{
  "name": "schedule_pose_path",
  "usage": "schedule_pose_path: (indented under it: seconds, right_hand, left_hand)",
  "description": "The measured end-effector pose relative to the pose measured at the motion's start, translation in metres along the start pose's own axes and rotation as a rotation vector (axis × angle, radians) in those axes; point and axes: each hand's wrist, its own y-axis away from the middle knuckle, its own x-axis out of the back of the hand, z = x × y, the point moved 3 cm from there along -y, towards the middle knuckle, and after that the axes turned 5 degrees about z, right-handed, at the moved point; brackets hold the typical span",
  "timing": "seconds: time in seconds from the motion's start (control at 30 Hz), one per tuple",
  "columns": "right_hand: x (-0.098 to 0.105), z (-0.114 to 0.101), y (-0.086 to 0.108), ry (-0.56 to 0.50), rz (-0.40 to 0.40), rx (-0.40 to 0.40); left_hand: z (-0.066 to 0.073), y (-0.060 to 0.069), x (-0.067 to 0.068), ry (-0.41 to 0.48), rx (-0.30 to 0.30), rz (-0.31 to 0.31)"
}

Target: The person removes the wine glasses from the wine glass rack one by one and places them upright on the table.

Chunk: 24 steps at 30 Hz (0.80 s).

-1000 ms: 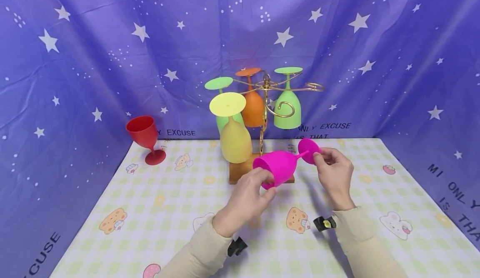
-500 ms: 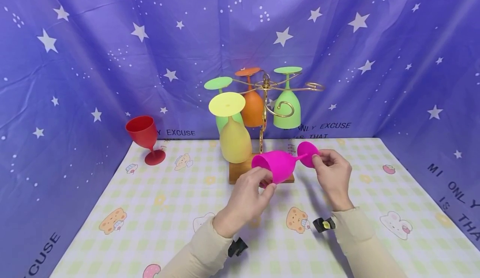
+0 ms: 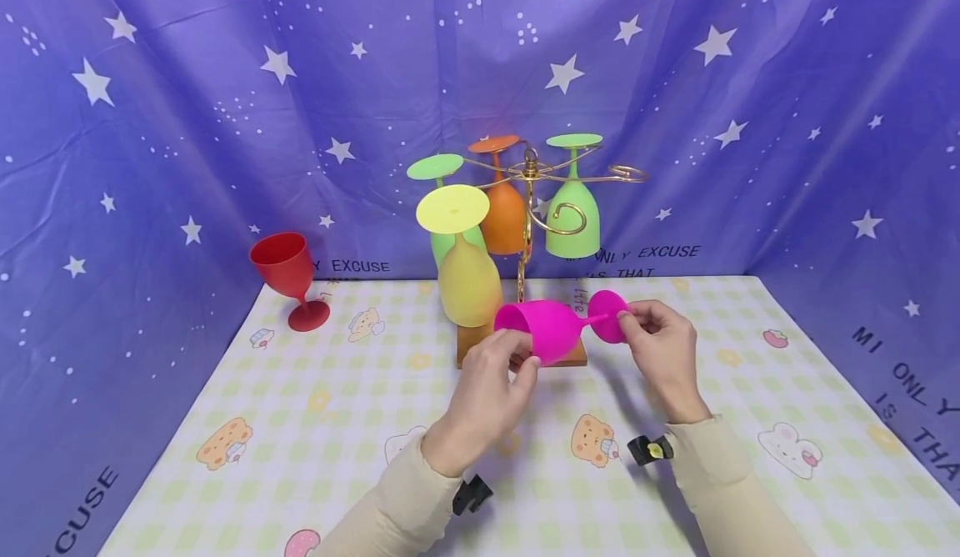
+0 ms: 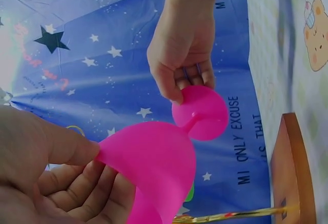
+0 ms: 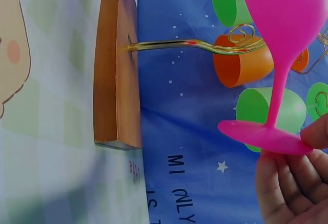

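Starry fabric (image 3: 465, 65) spans the top. Mid-frame, left hand (image 3: 487, 394) pinches a magenta goblet's (image 3: 553, 332) rim, right hand (image 3: 663, 353) its foot.

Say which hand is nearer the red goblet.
Left. The left hand pinches the magenta goblet by its rim, right of the red goblet; the right hand, at its foot end, is farther right.

In the head view, the left hand (image 3: 487, 390) hides part of the pink cup's (image 3: 551, 332) rim, the pink cup hides the middle of the base (image 3: 471, 347) and the post's (image 3: 522, 278) lower end, and the yellow cup (image 3: 470, 290) covers much of the left green cup (image 3: 435, 167). The left wrist view cuts off the left hand and the pink cup's bowl; the right wrist view cuts off that bowl and the right hand (image 3: 663, 353).
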Motion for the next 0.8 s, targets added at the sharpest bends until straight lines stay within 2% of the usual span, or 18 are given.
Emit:
schedule_pose_path:
  seconds: [0.17,0.37,0.5,0.67,0.8]
  right_hand:
    - [0.000,-0.002,0.001,-0.015,-0.056,0.001]
    - [0.001,-0.001,0.000,0.021,-0.038,0.011]
    - [-0.001,0.003,-0.002,0.004,-0.047,-0.021]
    - [-0.002,0.010,-0.005,-0.046,-0.107,-0.053]
    - [-0.004,0.017,-0.006,-0.045,-0.147,-0.079]
  left_hand:
    - [0.001,0.000,0.003,-0.030,-0.025,0.025]
    - [0.003,0.000,0.006,-0.065,-0.059,0.044]
    - [0.007,0.000,0.008,-0.108,-0.086,0.053]
    - [0.011,0.000,0.011,-0.156,-0.114,0.042]
    - [0.014,0.000,0.014,-0.163,-0.117,0.040]
